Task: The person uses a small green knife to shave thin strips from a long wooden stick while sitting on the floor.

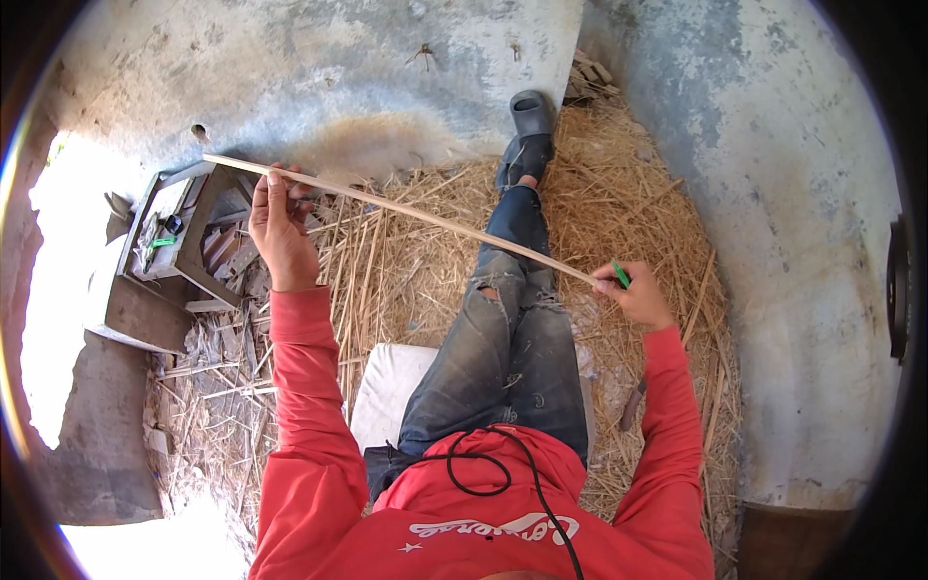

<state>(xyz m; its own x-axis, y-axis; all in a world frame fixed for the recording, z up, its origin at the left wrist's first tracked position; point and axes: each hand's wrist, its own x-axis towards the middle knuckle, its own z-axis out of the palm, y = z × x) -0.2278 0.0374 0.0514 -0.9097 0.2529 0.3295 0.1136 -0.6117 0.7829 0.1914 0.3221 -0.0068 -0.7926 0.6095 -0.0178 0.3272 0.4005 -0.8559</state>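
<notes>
A long, thin wooden strip [425, 215] slants across in front of me, higher at the left and lower at the right. My left hand [284, 227] pinches it between thumb and fingers, a little in from its left end. At the right end the fingers of my right hand [638, 292] are closed on the strip. A slim green object [620, 275] sticks up out of that same hand; most of it is hidden, so its kind does not show. The strip passes over my legs, clad in torn jeans [517, 319].
Straw and split strips [628, 179] cover the floor. At the left stands a worn wooden box frame [150, 304] with a green item [163, 242] on it. A white cushion [387, 387] lies under my legs. Stained walls [319, 68] enclose the spot. A black cord [507, 474] hangs over my red top.
</notes>
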